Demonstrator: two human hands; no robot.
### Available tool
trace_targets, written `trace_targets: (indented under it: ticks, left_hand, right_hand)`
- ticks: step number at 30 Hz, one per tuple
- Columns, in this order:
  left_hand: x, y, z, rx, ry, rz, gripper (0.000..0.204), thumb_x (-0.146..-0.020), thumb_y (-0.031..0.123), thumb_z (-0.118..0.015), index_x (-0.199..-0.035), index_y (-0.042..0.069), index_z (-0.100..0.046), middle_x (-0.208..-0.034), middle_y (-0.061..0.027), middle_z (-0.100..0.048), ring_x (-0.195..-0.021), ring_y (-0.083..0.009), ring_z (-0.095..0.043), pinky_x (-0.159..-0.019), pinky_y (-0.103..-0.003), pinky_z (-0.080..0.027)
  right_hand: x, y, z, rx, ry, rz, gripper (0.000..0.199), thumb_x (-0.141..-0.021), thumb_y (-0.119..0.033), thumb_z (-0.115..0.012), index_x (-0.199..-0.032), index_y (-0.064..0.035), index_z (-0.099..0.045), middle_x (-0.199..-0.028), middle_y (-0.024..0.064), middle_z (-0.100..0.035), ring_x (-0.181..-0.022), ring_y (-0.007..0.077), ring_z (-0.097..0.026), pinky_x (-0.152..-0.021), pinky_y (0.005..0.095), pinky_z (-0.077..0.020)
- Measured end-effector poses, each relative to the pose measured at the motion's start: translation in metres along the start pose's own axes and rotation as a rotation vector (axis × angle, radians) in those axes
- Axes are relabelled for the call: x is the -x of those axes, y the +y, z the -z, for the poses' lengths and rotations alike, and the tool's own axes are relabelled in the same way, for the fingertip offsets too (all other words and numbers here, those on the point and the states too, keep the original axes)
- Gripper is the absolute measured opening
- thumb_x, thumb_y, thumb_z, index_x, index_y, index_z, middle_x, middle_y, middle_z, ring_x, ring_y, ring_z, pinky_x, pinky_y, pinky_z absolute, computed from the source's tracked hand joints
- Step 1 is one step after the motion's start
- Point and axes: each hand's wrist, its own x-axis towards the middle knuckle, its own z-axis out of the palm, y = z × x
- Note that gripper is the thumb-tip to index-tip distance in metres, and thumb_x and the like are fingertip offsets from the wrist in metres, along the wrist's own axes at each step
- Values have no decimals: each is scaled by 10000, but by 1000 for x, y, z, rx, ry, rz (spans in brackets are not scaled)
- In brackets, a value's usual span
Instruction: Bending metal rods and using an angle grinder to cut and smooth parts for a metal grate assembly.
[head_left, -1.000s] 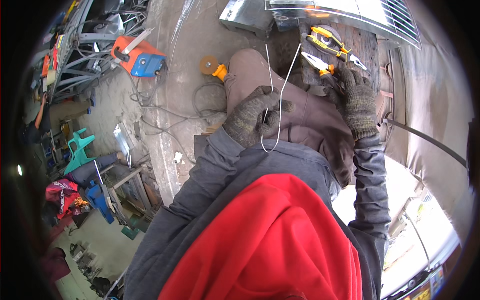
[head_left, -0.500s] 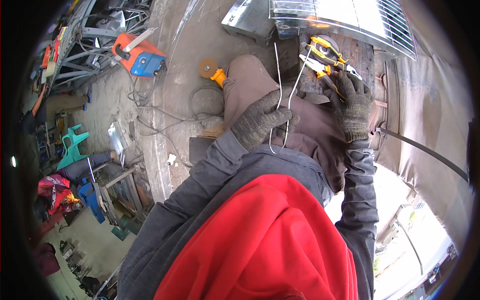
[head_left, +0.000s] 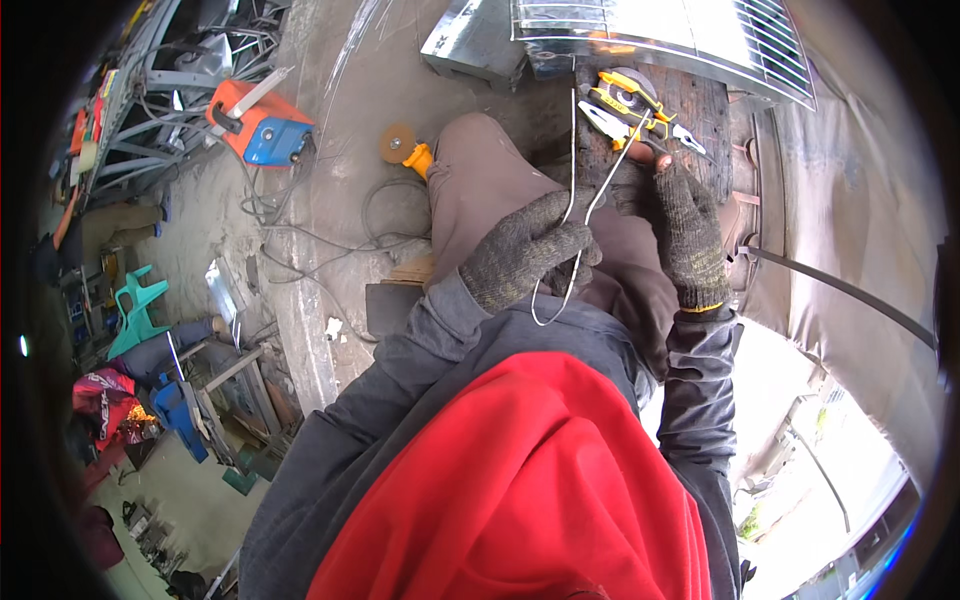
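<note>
My left hand (head_left: 525,248), in a dark knit glove, is closed round a thin metal wire (head_left: 597,197) bent into a narrow loop. Its two long ends point away from me and its rounded bend hangs below my fingers. Over the wooden block on the right, my gloved right hand (head_left: 692,232) has its fingers drawn together. Bare fingertips show beside the handles of pale-jawed pliers (head_left: 605,122); what they grip, if anything, is hidden. Just beyond lie a second pair of yellow-and-black pliers (head_left: 683,138) and a grey disc (head_left: 628,88).
A wire rack (head_left: 560,24) and a sheet-metal box (head_left: 470,45) stand ahead. An angle grinder (head_left: 408,152) lies left of my knee, its cable trailing on the floor. Farther left are an orange-and-blue machine (head_left: 268,128), metal scraps, a green stool (head_left: 140,308) and other people.
My right hand has drawn back slightly towards me from over the pliers, its fingers closer together. My left hand still holds the wire, which has tilted a little.
</note>
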Motion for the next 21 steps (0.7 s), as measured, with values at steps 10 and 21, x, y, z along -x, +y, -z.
trace_targets:
  ticks: [10,21]
  left_hand:
    - [5,6,-8,122,-125,23,213,-1043,202,-481,-1151,32,-552,-790,-69,-620,-593,-137,-580,-530,-262,-464]
    - [14,-1,-20,-199,-55,-86,233,-1054,241,-464,-1108,40,-567,-661,-26,-581,-468,-85,-503,-424,-241,-388]
  right_hand:
    - [19,20,-18,-427,6,-136,373,-1027,-394,-521,-938,-57,-656,-798,-3,-582,-735,101,-547,-633,215,-417]
    - [41,15,-24,-649,1,-160,367,-1033,-382,-499,-967,-47,-633,-852,71,-656,-796,193,-617,-759,314,-494]
